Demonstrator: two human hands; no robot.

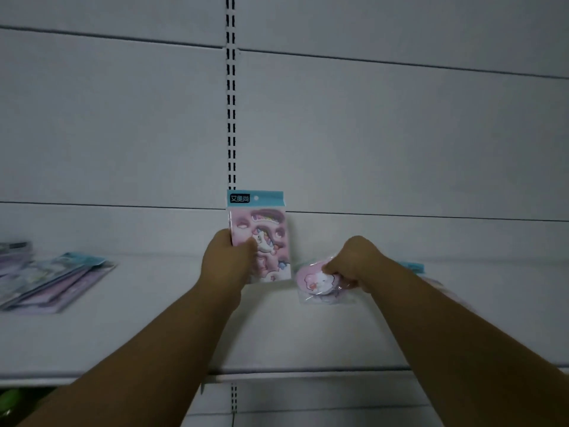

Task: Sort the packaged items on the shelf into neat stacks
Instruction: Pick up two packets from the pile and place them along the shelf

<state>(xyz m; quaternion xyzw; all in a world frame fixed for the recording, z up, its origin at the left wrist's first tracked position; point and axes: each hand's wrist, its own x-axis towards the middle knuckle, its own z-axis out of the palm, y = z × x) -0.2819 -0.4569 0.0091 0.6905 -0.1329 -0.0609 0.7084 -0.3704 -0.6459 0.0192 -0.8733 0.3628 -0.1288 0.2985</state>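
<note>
White metal back panel [400, 134], slotted upright [231, 87] running down its middle; below it a white shelf [154, 340], front edge nearest the camera. Stack of flat purple-and-teal packets [52, 282], fanned unevenly, at the shelf's left end. Pink unicorn packet [264, 241] with a teal header card, held upright above the middle of the shelf, near the back edge; left hand [224, 260] closed around its lower left side, thumb across the front. Small clear bag with a pink bear figure [320, 285], just right of the unicorn packet and low over the shelf; right hand [354, 263] pinching its upper right part, fingers curled. Teal-edged packet [412, 267], mostly hidden behind the right forearm, toward the shelf's right end.
</note>
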